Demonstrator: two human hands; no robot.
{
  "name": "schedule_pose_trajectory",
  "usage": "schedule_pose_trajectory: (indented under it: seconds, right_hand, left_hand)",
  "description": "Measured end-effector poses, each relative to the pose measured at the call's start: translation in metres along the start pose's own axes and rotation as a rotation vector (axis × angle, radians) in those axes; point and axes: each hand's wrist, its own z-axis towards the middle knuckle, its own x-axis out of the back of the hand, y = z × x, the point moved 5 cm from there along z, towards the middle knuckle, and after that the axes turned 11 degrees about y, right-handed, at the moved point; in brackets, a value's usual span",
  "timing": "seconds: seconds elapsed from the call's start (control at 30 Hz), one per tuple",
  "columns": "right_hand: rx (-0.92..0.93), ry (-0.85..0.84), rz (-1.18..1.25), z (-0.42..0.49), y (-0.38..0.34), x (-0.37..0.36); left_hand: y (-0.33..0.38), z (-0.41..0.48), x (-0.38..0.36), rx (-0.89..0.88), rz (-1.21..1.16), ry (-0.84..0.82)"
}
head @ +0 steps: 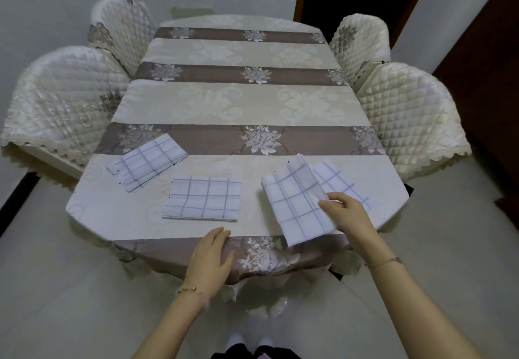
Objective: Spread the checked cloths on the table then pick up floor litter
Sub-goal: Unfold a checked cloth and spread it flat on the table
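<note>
Right of the middle cloth, the top checked cloth is pinched by the right hand and is best peeled clear of the cloth beneath; the left hand is rested flat, empty.

Left grip flat, right grip pinching

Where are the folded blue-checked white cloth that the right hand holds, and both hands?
folded blue-checked white cloth [297, 204], head view, its centre.
left hand [210, 254], head view, back of hand.
right hand [348, 215], head view, back of hand.
</note>
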Motion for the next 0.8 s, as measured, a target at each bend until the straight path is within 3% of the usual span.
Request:
schedule_pose_trajectory:
  seconds: [0.1, 0.23, 0.3, 0.43, 0.6, 0.7, 0.8]
  right_hand:
    - [-0.02, -0.003, 0.103, -0.025, -0.005, 0.0]
    - [-0.061, -0.067, 0.219, -0.06, -0.001, -0.012]
    - [-0.08, -0.086, 0.222, -0.073, 0.006, -0.018]
    - [-0.09, -0.107, 0.221, -0.095, 0.017, -0.026]
    - [0.087, 0.057, 0.075, -0.109, 0.015, -0.027]
    - [0.172, -0.029, 0.123, -0.121, -0.003, -0.042]
    - [0.12, -0.121, 0.232, -0.126, -0.013, -0.059]
  left_hand:
    - [0.032, -0.002, 0.013, 0.208, -0.443, 0.02]
    - [0.064, -0.004, 0.009, 0.598, -1.022, -0.22]
    - [0.075, -0.006, 0.01, 0.713, -1.226, -0.272]
    - [0.075, -0.014, 0.012, 0.707, -1.196, -0.162]
    - [0.071, -0.02, 0.018, 0.538, -1.022, -0.062]
    - [0.075, -0.024, 0.024, 0.424, -0.988, -0.037]
    - [0.078, -0.028, 0.025, 0.4, -0.981, -0.067]
